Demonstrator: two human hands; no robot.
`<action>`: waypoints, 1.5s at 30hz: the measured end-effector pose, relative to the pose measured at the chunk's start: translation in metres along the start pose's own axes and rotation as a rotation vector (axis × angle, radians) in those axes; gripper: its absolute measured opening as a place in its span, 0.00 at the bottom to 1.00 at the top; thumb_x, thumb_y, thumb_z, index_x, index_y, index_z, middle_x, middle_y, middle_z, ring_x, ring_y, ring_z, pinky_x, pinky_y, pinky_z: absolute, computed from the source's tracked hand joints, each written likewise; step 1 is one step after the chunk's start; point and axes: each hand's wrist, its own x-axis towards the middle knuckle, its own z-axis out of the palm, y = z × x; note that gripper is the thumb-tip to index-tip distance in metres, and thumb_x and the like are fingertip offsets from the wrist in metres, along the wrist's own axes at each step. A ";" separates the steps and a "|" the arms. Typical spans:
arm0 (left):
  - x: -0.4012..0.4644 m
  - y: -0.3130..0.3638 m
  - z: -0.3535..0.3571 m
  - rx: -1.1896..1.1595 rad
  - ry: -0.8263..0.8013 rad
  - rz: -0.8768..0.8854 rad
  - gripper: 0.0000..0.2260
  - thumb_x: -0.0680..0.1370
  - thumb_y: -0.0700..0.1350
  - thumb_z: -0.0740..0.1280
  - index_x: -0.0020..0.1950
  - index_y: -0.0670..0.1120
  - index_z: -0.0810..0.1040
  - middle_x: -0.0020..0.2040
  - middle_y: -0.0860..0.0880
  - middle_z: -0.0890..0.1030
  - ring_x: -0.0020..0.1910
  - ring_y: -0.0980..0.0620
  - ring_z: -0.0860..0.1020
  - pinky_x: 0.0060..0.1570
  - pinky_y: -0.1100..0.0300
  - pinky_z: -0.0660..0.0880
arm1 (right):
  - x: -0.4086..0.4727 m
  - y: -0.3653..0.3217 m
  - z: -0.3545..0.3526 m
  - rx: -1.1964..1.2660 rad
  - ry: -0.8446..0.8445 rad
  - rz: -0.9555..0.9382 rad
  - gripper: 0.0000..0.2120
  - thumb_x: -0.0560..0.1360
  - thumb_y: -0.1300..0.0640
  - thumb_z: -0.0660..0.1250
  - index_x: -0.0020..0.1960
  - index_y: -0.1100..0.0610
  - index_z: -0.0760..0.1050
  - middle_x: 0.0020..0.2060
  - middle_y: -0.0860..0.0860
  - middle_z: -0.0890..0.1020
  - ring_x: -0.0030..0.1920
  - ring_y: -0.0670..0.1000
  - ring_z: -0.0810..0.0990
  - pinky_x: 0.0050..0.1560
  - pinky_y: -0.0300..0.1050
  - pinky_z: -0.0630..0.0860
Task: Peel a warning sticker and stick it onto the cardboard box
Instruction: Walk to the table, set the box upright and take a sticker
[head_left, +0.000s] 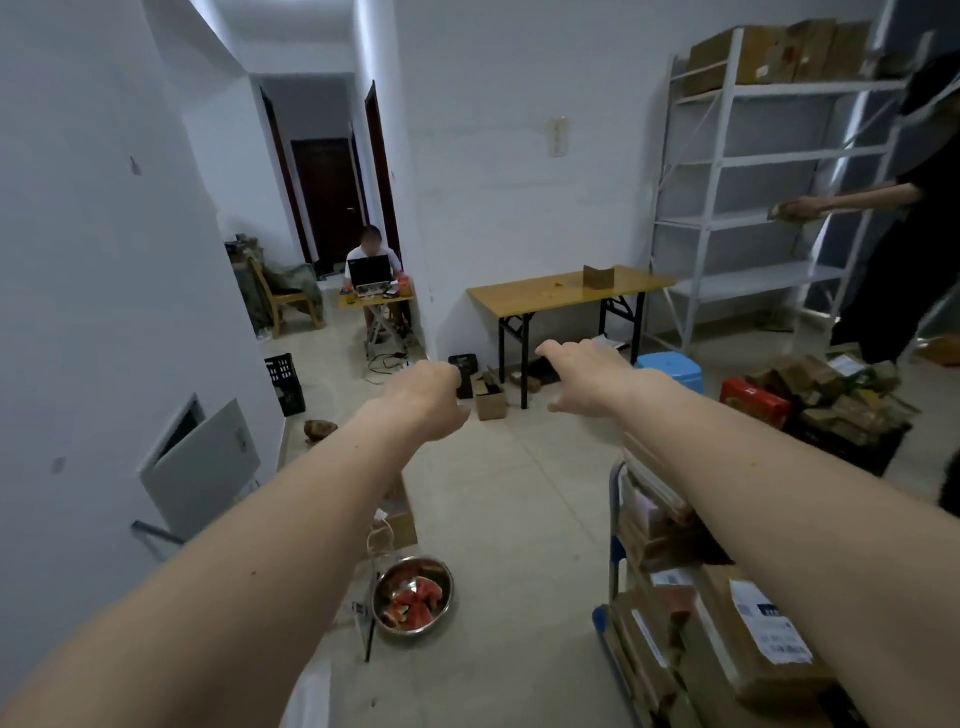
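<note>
Both my arms reach straight out in front of me above the floor. My left hand (428, 397) hangs with its fingers curled downward and holds nothing that I can see. My right hand (584, 376) is spread, palm down, also without anything in it. A small cardboard box (598, 276) stands on the far wooden table (524, 299), well beyond both hands. Small orange bits (558, 284) lie on the tabletop near it; I cannot tell whether they are stickers. More cardboard parcels (727, 639) are stacked on a cart at my lower right.
A metal bowl of watermelon rinds (413, 603) sits on the floor below my left arm. A blue stool (670, 366), a red box (753, 402) and piled parcels (841, 397) lie right. White shelving (769, 161) stands at the back right, a person (904, 234) reaching into it. Another person (371, 260) sits at a laptop far back.
</note>
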 end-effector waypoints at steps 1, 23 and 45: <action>0.017 -0.012 0.001 -0.002 0.002 0.000 0.14 0.76 0.48 0.64 0.58 0.43 0.76 0.49 0.47 0.78 0.48 0.47 0.76 0.45 0.53 0.74 | 0.021 -0.004 0.002 -0.003 0.009 0.003 0.28 0.73 0.55 0.68 0.70 0.56 0.61 0.63 0.57 0.75 0.64 0.60 0.71 0.62 0.58 0.70; 0.442 -0.031 0.083 -0.054 -0.020 0.072 0.17 0.77 0.49 0.65 0.64 0.45 0.72 0.60 0.44 0.78 0.58 0.44 0.76 0.50 0.51 0.76 | 0.407 0.155 0.064 0.001 -0.018 0.134 0.30 0.72 0.52 0.70 0.70 0.55 0.62 0.65 0.56 0.72 0.66 0.60 0.68 0.64 0.59 0.68; 0.855 -0.030 0.204 -0.091 -0.135 0.168 0.17 0.76 0.47 0.65 0.64 0.46 0.72 0.58 0.44 0.78 0.56 0.44 0.76 0.46 0.53 0.74 | 0.769 0.327 0.142 -0.001 -0.112 0.235 0.30 0.72 0.53 0.69 0.70 0.55 0.62 0.66 0.57 0.71 0.66 0.61 0.67 0.63 0.59 0.69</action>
